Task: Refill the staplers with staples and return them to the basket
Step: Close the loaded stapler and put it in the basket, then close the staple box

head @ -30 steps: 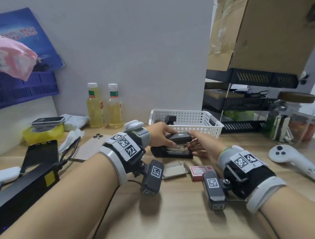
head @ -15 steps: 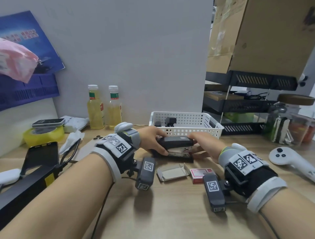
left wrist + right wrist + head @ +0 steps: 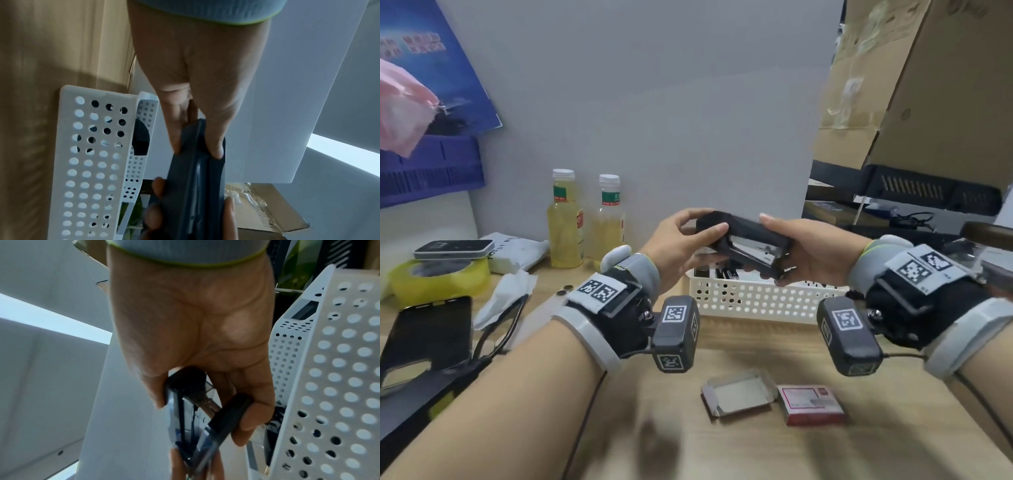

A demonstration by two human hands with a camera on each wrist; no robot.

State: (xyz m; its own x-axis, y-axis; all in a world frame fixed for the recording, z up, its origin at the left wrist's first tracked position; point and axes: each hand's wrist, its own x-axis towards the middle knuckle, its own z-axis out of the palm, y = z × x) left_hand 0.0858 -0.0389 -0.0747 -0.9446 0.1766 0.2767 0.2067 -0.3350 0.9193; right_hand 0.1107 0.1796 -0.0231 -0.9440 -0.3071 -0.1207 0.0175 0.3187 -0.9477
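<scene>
A black stapler [image 3: 744, 240] hangs in the air above the white perforated basket [image 3: 753, 301], held at both ends. My left hand [image 3: 681, 240] grips its left end, thumb on the front; in the left wrist view my fingers pinch the stapler [image 3: 197, 178]. My right hand [image 3: 801, 253] curls round the right end, and the right wrist view shows the stapler [image 3: 205, 418] between thumb and fingers. Other dark staplers [image 3: 722, 274] lie inside the basket. An open staple box tray [image 3: 739, 394] and its red sleeve [image 3: 811, 406] lie on the desk in front.
Two yellow drink bottles [image 3: 585, 222] stand behind the left hand. A tape roll [image 3: 438, 284], a phone [image 3: 424, 329] and tissue [image 3: 506, 298] lie at the left. Black trays and a cardboard box [image 3: 928, 85] crowd the right side.
Both hands have lifted the stapler off the desk and carried it up and back, above the basket. The stapler, open on the desk a second ago, is now closed.
</scene>
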